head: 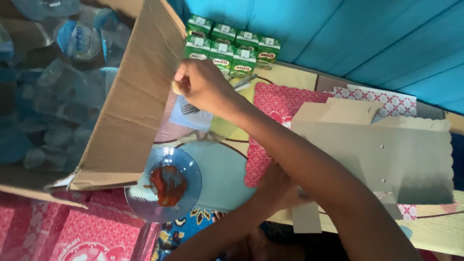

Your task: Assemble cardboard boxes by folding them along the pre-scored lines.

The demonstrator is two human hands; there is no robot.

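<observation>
Right hand stretched out to the far left, just beside the big box flap, fingers pinched tight on a small pale bit. Can't tell what the bit actually is, maybe food. Right below that hand, a clear plate with a fork lying on it, otherwise looking bare. Left hand sitting nearer, tucked under the right forearm and resting at the left edge of the flat tan carton. Can't tell how those fingers are, mostly hidden. So far, as much as shows: blue plate near left already loaded with a red saucy piece, clear plate not filled yet, tan carton lying open and flat with nothing in it. Green drink packs stacked neatly at the far side against the teal wall, none pulled out. Big box on the left full of water cups, looking untouched. Red patterned boxes piled near left, one more red one under the forearm in the middle. Looks early-ish to me: one plate served, the rest waiting.
</observation>
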